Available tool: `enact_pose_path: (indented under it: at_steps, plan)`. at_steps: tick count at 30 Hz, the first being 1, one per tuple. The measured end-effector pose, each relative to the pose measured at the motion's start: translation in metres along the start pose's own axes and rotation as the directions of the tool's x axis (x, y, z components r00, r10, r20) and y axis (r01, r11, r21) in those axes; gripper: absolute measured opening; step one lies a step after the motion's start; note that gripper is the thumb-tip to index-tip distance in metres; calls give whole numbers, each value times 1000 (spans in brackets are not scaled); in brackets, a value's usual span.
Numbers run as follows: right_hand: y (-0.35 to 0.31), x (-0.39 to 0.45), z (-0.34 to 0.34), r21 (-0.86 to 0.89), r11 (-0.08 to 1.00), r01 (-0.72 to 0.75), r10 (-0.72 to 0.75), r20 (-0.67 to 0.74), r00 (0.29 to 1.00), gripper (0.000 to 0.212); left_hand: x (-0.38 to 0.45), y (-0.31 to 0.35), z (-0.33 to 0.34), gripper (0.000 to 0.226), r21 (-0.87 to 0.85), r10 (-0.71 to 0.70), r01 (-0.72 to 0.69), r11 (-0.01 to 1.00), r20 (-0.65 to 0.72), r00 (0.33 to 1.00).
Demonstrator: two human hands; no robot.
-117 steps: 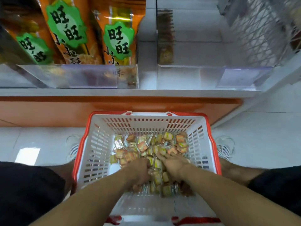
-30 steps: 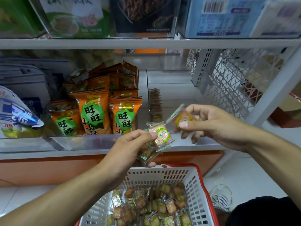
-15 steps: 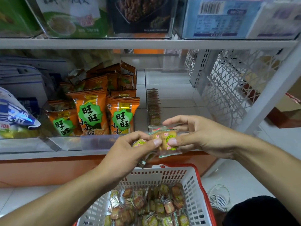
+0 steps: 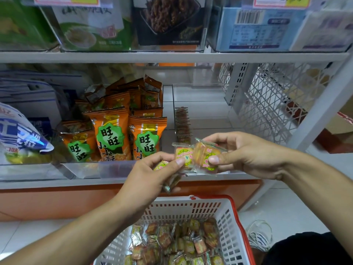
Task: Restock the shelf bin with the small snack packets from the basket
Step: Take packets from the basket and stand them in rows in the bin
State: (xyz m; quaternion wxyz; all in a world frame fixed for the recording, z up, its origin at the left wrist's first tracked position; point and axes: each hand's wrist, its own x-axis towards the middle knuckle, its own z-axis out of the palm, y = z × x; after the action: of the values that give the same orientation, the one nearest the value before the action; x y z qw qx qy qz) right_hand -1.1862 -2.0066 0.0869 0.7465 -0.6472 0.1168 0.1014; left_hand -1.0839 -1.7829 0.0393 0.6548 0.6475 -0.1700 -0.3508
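At the centre of the frame, in front of the shelf edge, we hold our two hands close together, each clamped on small snack packets. Our left hand [image 4: 152,173] grips a small bunch of them, its thumb pressing on the uppermost packet [image 4: 183,154], with more wrappers sticking out below the curled fingers. Our right hand [image 4: 246,153] pinches another packet [image 4: 207,157] between thumb and fingers, and this one overlaps the edge of the left hand's top packet, so the two touch.

Just behind the hands, in the middle right of the frame, sits the clear shelf bin [image 4: 202,104]; a single row of dark packets [image 4: 183,123] stands along its left wall, and the rest of its floor shows bare. To the left of it, another clear bin holds orange snack bags [image 4: 112,134] with green labels. Further left lies a white and blue bag [image 4: 21,136].

Below the hands, at the lower centre, the white basket [image 4: 232,234] with a red rim holds a heap of small snack packets [image 4: 179,243]. Along the top of the frame, an upper shelf [image 4: 172,56] carries clear bins of larger packaged goods.
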Motion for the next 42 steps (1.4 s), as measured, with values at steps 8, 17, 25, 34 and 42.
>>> enact_pose_path:
  at_steps: [8,17,25,34,42]
  plan:
    - [6,2,-5,-62,996,-62,64,25,998,50,1,-2,-2,36,129,-9,-3,992,92,996]
    - [-3,-7,-16,-359,932,45,7,143,990,37,2,13,-15,24,339,-201,74,938,357,912]
    - [13,68,-18,-808,568,-160,-298,-382,875,46,9,2,-12,21,232,-102,86,969,60,993]
    - [28,127,-15,-853,465,-238,-179,-353,918,25,9,-8,-5,45,118,-148,143,983,37,988]
    - [30,136,-11,-779,510,-365,-108,-479,871,42,9,-9,-4,41,74,-167,161,984,83,982]
